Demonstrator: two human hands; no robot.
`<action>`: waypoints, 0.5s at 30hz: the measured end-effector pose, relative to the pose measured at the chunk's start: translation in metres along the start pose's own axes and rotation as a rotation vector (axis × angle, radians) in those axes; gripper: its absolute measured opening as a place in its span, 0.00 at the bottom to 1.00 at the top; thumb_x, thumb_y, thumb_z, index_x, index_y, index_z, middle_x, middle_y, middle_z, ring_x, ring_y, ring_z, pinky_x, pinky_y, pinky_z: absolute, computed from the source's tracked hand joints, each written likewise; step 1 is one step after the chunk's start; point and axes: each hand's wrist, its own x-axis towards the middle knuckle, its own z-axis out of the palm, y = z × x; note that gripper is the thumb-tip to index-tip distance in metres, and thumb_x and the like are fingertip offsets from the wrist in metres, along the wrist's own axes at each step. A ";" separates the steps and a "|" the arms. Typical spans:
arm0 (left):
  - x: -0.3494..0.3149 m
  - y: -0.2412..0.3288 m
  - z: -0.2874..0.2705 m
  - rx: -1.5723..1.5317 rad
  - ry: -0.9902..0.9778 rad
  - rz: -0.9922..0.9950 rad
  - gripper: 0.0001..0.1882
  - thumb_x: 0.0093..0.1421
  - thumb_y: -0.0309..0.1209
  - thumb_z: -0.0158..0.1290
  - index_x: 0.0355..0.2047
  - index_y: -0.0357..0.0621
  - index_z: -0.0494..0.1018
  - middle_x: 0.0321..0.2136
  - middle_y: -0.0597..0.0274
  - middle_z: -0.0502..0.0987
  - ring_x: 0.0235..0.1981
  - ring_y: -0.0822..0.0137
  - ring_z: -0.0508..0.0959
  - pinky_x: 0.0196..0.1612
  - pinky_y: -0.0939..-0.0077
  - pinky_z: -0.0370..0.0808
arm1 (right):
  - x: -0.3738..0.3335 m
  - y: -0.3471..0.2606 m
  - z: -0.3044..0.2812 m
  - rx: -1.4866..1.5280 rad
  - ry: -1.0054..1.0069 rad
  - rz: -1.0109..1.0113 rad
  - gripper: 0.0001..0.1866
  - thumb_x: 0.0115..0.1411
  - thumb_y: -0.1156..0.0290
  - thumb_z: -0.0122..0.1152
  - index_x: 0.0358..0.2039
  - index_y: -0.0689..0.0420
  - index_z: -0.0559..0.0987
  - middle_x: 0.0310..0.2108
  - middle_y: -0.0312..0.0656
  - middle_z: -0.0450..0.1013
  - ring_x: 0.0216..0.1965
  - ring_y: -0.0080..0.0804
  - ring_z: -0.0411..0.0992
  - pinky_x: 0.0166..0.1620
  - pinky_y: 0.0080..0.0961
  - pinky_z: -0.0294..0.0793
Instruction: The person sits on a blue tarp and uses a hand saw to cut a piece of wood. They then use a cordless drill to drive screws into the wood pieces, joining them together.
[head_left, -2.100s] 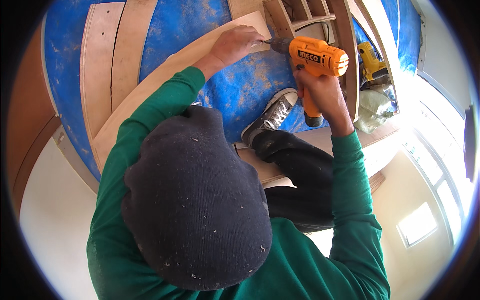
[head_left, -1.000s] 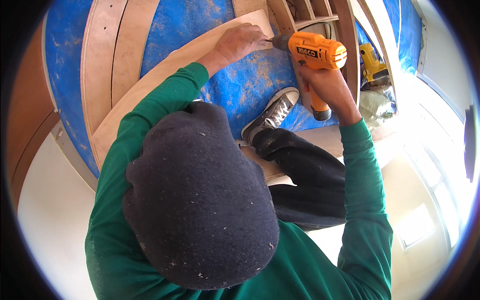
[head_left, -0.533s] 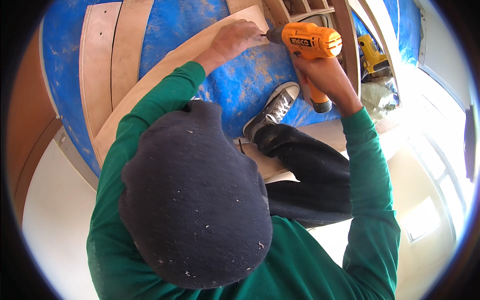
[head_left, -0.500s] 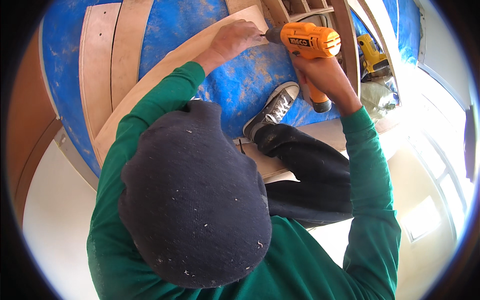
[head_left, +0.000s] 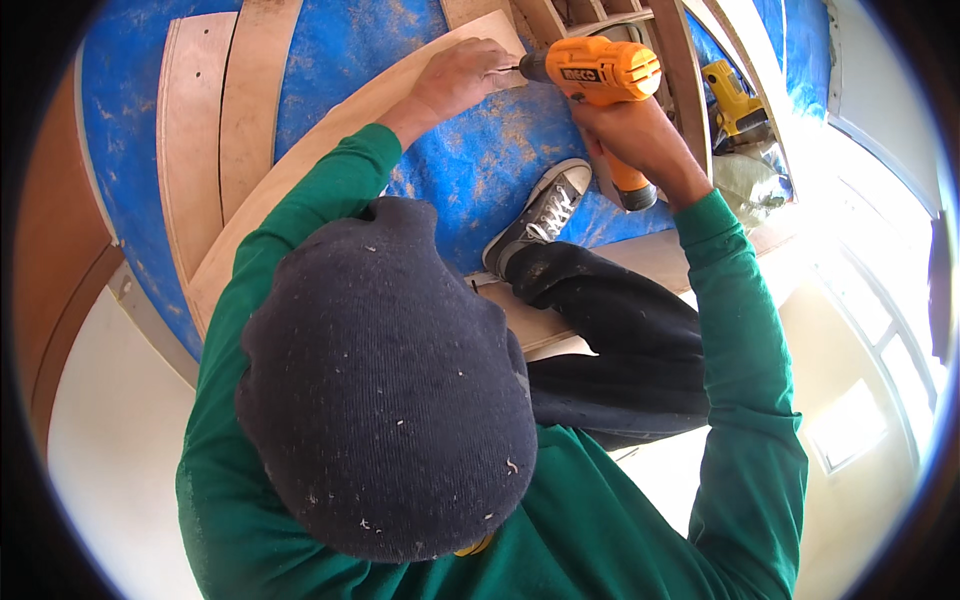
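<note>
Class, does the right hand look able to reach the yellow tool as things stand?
Probably not: the right hand grips the orange drill, and a wooden board stands between it and the yellow tool.

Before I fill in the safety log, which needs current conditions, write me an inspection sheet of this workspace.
Surface: blue sheet, strewn with tan dust.
Job's things: orange cordless drill, its chuck facing the left hand; curved wooden strip passing under that hand.
Clutter: yellow power tool beside a crumpled plastic bag.
Hands: right hand grips the drill; left fingers close together near the chuck, anything held too small to tell.
Cables: dark curved strand behind the drill, possibly a cable.
Surroundings: brown panel far left, bright windows right.
</note>
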 end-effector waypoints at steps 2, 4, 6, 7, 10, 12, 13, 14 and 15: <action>-0.001 0.002 -0.001 -0.030 -0.001 -0.042 0.24 0.59 0.30 0.72 0.55 0.51 0.78 0.52 0.62 0.81 0.48 0.55 0.85 0.53 0.59 0.85 | 0.001 0.001 0.001 0.003 0.007 -0.007 0.17 0.63 0.67 0.65 0.51 0.60 0.83 0.30 0.40 0.82 0.27 0.31 0.83 0.36 0.34 0.85; -0.003 0.003 -0.001 -0.050 -0.059 -0.119 0.31 0.57 0.30 0.75 0.60 0.53 0.75 0.55 0.62 0.77 0.49 0.55 0.85 0.54 0.58 0.85 | 0.001 0.001 0.001 -0.010 0.008 0.029 0.17 0.63 0.68 0.65 0.51 0.60 0.83 0.30 0.40 0.82 0.27 0.31 0.83 0.36 0.34 0.85; -0.003 0.003 -0.001 -0.030 -0.063 -0.117 0.34 0.56 0.29 0.74 0.62 0.53 0.73 0.54 0.61 0.76 0.49 0.56 0.85 0.55 0.58 0.85 | 0.001 0.000 0.001 -0.014 0.000 -0.007 0.18 0.63 0.68 0.66 0.51 0.60 0.84 0.30 0.39 0.82 0.27 0.31 0.83 0.36 0.34 0.85; -0.003 0.002 -0.001 -0.019 -0.066 -0.114 0.36 0.56 0.28 0.74 0.63 0.54 0.71 0.54 0.61 0.75 0.50 0.56 0.85 0.55 0.58 0.85 | 0.001 0.000 0.001 -0.030 0.004 0.003 0.18 0.63 0.68 0.66 0.52 0.60 0.84 0.30 0.39 0.82 0.27 0.31 0.83 0.36 0.34 0.85; -0.003 0.001 0.000 -0.011 -0.071 -0.132 0.35 0.57 0.27 0.73 0.63 0.53 0.72 0.54 0.60 0.75 0.50 0.57 0.85 0.56 0.58 0.85 | -0.002 -0.003 0.001 -0.006 0.021 -0.047 0.09 0.68 0.68 0.65 0.44 0.60 0.82 0.24 0.35 0.77 0.24 0.26 0.77 0.32 0.28 0.77; -0.003 0.000 0.001 0.006 -0.071 -0.119 0.34 0.57 0.28 0.73 0.63 0.52 0.72 0.54 0.60 0.75 0.51 0.56 0.84 0.57 0.58 0.85 | -0.003 -0.004 0.000 -0.033 0.029 -0.013 0.15 0.65 0.68 0.65 0.50 0.59 0.84 0.28 0.38 0.81 0.26 0.29 0.81 0.34 0.32 0.82; -0.003 0.000 0.002 0.014 -0.071 -0.112 0.34 0.57 0.28 0.73 0.63 0.52 0.72 0.54 0.60 0.76 0.52 0.56 0.84 0.57 0.58 0.85 | -0.002 -0.004 0.000 -0.048 0.023 -0.001 0.18 0.64 0.67 0.65 0.53 0.58 0.84 0.30 0.39 0.82 0.27 0.31 0.83 0.36 0.33 0.85; -0.003 0.000 0.002 0.021 -0.067 -0.107 0.34 0.57 0.28 0.72 0.63 0.51 0.73 0.54 0.59 0.76 0.54 0.54 0.83 0.58 0.57 0.84 | -0.002 -0.004 0.000 -0.043 0.019 -0.006 0.19 0.64 0.67 0.65 0.54 0.58 0.84 0.31 0.39 0.83 0.27 0.31 0.83 0.36 0.34 0.86; -0.003 0.000 0.003 0.028 -0.064 -0.103 0.34 0.56 0.28 0.72 0.63 0.50 0.73 0.54 0.58 0.76 0.57 0.52 0.81 0.58 0.56 0.83 | 0.000 -0.003 0.001 -0.039 0.014 -0.011 0.19 0.64 0.67 0.65 0.54 0.58 0.84 0.31 0.39 0.83 0.27 0.31 0.83 0.36 0.34 0.86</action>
